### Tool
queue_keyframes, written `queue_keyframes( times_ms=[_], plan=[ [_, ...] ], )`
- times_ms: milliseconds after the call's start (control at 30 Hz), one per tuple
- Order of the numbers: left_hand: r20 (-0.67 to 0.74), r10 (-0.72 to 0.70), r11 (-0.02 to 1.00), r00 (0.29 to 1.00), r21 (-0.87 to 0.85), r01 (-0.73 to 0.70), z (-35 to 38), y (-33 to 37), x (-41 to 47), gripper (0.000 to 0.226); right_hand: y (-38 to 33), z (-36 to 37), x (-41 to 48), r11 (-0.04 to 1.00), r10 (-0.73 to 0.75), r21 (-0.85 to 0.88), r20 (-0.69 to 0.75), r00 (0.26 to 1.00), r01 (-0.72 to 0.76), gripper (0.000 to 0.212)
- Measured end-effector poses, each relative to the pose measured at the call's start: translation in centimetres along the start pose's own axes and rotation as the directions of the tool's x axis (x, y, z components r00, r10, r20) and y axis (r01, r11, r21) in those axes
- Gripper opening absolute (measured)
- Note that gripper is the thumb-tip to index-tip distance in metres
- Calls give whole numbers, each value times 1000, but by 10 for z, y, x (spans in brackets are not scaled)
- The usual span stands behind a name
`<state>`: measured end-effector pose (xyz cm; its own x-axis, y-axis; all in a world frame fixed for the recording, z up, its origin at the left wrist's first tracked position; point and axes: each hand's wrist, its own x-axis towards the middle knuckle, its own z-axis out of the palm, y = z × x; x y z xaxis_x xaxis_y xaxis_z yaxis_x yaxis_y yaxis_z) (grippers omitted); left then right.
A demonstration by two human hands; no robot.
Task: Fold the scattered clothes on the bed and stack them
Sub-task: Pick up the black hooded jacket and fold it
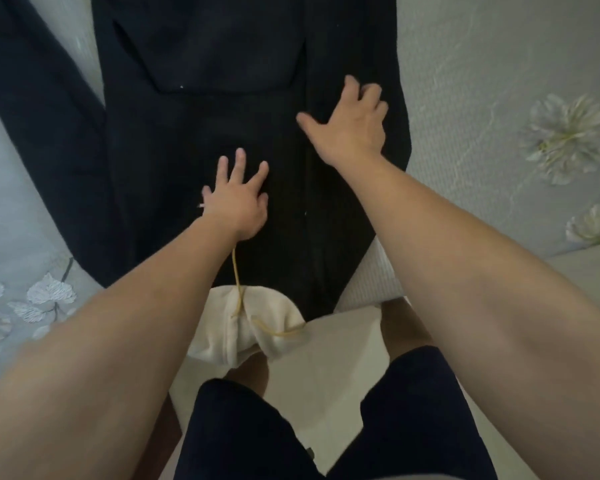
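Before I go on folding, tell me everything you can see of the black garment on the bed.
The black garment is dark, matte, soft-looking fabric, spread flat on the flowered grey bed sheet. One long sleeve trails left; the right side looks folded in along a straight crease. A pocket-like panel shows at its far end. The left hand and right hand rest on it, fingers spread. Its near end meets a cream garment.

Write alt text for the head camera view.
The left hand and the right hand rest with spread fingers on a black garment laid out on a grey floral bedspread. A cream cloth with a yellow cord lies at the bed's near edge, just beyond the person's dark shorts.
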<state>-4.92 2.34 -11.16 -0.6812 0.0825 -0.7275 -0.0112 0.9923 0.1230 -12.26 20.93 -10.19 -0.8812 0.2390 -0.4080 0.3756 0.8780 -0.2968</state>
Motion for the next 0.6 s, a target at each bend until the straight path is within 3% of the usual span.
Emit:
queue_keyframes(
  times_ms=[67, 100, 167, 200, 267, 300, 367, 433, 500, 600],
  plan=[
    [-2, -27, 997, 1000, 69, 27, 8, 5, 7, 65, 12, -6, 13, 994, -59, -91, 85, 995, 67, 74],
    [-3, -37, 996, 999, 84, 37, 9, 4, 5, 66, 20, -10, 16, 993, -102, -48, 71, 992, 106, 61],
    [18, -42, 994, 999, 98, 40, 5, 4, 1, 67, 45, -19, 13, 957, -50, 286, 0, 999, 48, 40],
    [32, -42, 994, 999, 98, 39, 2, 4, 0, 68, 61, -24, 10, 862, 54, 506, -34, 998, -30, 33],
    [65, -56, 995, 996, 83, 51, -6, 9, -2, 71, 101, -37, -1, 499, 344, 855, -41, 938, -145, 18],
    [80, -71, 995, 994, 71, 65, -10, 14, -2, 74, 125, -42, -10, 309, 450, 935, 18, 893, -175, 14],
    [87, -121, 990, 989, 82, 114, -15, 27, -4, 79, 174, -46, -32, -14, 561, 968, 216, 799, -252, 21],
    [27, -176, 980, 984, 95, 172, -16, 46, -6, 74, 219, -43, -61, -204, 572, 922, 385, 724, -329, 25],
    [-121, -168, 983, 978, 53, 175, -10, 70, -11, 64, 251, -38, -89, -262, 563, 859, 506, 654, -439, 20],
    [-256, 14, 1000, 967, 26, -8, 10, 111, -21, 69, 275, -35, -110, -193, 553, 780, 588, 591, -595, 14]
  ],
)
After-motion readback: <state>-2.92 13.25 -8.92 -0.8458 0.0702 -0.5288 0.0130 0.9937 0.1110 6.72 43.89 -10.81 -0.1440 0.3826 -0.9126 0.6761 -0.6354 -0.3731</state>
